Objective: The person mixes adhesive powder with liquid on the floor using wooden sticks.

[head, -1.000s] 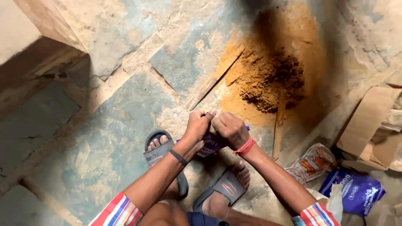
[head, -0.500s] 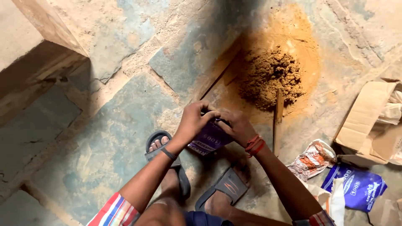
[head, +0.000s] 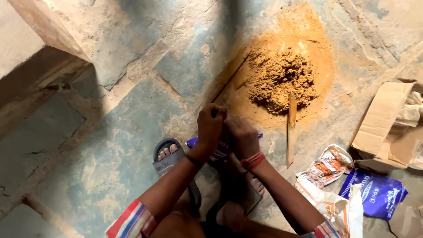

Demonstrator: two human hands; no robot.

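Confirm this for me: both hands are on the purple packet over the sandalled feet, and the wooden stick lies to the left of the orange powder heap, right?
Not quite. The head view shows the wooden stick at the right edge of the orange powder heap, not the left. The rest holds: the left hand and right hand are both on the purple packet above the sandalled feet.

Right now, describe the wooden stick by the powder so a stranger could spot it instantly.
Find the big mound of orange-brown powder on the stone floor. At its lower right edge lies the flat wooden stick, pointing away from the pile. Unlike the crumpled packets nearby, it is straight, narrow and plain wood.
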